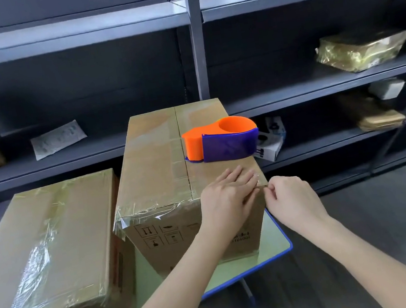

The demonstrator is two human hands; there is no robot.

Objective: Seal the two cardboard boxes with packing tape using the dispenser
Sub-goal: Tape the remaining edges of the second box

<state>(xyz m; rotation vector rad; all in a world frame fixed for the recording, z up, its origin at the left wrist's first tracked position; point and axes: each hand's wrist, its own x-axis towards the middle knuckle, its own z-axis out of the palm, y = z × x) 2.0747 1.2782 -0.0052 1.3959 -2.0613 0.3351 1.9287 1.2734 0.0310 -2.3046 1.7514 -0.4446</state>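
Two taped-shut boxes [46, 245] [160, 160] (dispenser [221, 140] atop one); left hand [226, 198] presses flat, right hand [294, 198] pinches tape [261, 185].

The tape dispenser [220, 139] stands far right on top of the tall box [155, 161] and bars that part; the top's left half lies bare. My left hand [226, 198] and right hand [293, 199] crowd its near right corner. The low box [44, 248] sits close on the left. Open floor [379, 219] lies right; shelving [196, 48] walls the far side.
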